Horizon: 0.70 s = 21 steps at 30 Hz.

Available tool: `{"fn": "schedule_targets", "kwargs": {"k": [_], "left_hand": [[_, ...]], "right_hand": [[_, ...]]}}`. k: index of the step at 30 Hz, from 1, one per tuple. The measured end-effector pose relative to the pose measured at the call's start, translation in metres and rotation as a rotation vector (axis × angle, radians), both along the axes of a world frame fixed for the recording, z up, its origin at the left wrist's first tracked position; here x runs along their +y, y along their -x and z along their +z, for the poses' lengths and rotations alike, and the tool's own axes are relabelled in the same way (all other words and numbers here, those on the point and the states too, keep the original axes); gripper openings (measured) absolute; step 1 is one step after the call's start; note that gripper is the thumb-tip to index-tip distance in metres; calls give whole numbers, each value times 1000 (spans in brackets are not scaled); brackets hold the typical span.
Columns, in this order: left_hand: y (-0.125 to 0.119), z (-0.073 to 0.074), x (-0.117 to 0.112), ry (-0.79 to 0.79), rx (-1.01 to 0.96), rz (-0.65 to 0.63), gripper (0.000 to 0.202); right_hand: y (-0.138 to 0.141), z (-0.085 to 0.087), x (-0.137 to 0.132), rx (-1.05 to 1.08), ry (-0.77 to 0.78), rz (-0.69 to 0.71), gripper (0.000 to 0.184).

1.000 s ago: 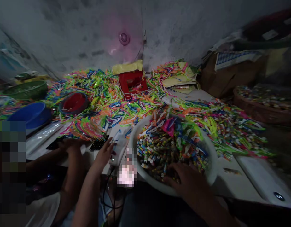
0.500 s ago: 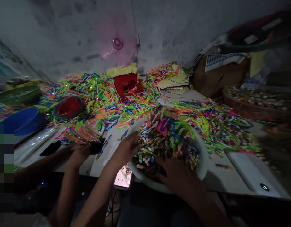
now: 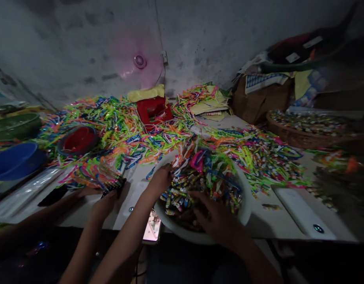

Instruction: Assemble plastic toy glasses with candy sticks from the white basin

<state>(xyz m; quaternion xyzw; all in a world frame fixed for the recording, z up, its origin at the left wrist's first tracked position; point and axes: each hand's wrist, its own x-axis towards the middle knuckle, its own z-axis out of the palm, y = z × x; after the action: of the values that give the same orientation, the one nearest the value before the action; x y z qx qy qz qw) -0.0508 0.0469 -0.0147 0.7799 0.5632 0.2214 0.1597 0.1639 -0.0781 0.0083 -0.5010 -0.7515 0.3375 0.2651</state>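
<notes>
A white bowl [image 3: 249, 209] in front of me is heaped with small colourful wrapped pieces [image 3: 199, 185] and plastic strips. My right hand [image 3: 213, 215] lies on the pieces at the bowl's near side, fingers spread, holding nothing. My left hand [image 3: 159, 182] rests at the bowl's left rim, its fingers stretched into the pile. A lit phone [image 3: 152, 230] lies under my left forearm at the table edge.
A co-worker's two hands [image 3: 105, 199] at the left touch a bundle of neon strips [image 3: 93, 173]. Loose neon strips [image 3: 116, 122] cover the table. Red bowl [image 3: 78, 140], blue bowl [image 3: 14, 159], green bowl [image 3: 14, 125], red stool [image 3: 154, 110], a wicker basket [image 3: 300, 132] and a white flat device [image 3: 303, 213] stand around.
My left hand has moved right from a white device to the bowl's left rim. My right hand has slid further into the pieces. The view has shifted to the right.
</notes>
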Motion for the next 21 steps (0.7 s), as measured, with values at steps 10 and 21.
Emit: {"fn": "schedule_targets", "kwargs": {"k": [10,21], "left_hand": [[6,16,-30,-5,-189,57,10],[-23,38,-104,210,-968,150,31]], "right_hand": [[-9,-16,6,293,-32,-188,24],[-8,-15,6,319,-47,-92,23]]}}
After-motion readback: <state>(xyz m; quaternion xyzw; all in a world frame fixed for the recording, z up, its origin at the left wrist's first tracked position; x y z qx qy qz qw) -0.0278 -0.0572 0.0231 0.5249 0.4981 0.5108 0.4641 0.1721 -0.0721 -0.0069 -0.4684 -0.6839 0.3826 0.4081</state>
